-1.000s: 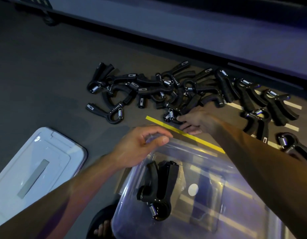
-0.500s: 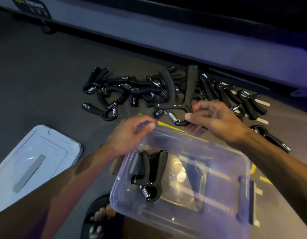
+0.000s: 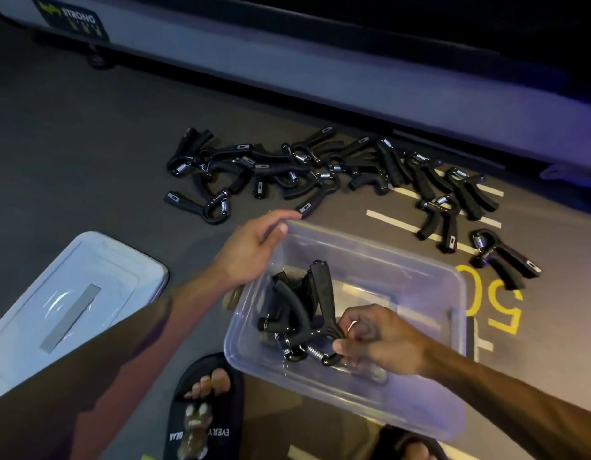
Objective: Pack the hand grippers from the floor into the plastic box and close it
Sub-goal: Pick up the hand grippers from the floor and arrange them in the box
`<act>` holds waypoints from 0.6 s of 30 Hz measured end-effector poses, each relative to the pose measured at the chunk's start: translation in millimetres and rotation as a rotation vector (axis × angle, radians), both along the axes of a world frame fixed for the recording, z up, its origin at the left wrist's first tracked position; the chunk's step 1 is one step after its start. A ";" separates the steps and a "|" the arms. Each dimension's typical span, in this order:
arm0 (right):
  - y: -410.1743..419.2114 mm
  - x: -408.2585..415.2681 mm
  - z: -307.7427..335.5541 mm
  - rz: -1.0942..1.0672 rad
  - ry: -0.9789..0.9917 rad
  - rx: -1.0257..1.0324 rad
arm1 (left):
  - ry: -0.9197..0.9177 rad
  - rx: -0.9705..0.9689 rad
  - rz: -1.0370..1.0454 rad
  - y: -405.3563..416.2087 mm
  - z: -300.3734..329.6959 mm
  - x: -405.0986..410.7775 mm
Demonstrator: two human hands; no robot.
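Note:
A clear plastic box stands open on the floor in front of me. My left hand grips its far left corner. Inside the box my right hand pinches a black hand gripper by its spring end, handles pointing away from me. That gripper leans on another black one lying in the box. Several more black hand grippers lie in a heap on the floor beyond the box, with a few spread to the right. The box's lid lies flat at the left.
My sandalled left foot is just in front of the box; my right foot shows at the bottom edge. A long grey base of gym equipment runs across the far side. White lines and a yellow "50" mark the floor.
My right hand lifted a gripper from the heap and brought it down into the box beside the first one. My left hand stayed on the box's corner. The view tilted down.

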State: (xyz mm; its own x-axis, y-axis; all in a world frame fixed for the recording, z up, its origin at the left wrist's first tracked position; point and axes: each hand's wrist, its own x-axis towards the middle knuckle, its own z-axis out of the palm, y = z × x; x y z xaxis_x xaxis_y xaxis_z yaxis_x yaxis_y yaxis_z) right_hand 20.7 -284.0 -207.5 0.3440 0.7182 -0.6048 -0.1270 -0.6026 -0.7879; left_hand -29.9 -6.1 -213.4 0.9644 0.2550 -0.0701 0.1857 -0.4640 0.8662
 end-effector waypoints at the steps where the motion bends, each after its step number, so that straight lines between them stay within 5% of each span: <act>1: 4.1 -2.4 -5.0 -0.006 0.001 -0.022 | -0.002 0.000 0.001 0.3 -1.2 -0.1; 18: 17.7 -30.5 -34.6 -0.100 0.156 -0.068 | 0.025 0.024 0.018 2.0 -3.3 -1.0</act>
State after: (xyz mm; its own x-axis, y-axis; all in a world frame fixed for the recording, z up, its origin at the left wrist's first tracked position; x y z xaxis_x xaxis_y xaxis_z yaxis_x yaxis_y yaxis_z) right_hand -9.7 -266.2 -242.1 0.3102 0.6407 -0.7024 -0.3064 -0.6320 -0.7118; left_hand -30.9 -4.1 -216.8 0.9576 0.2741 -0.0881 0.2158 -0.4806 0.8500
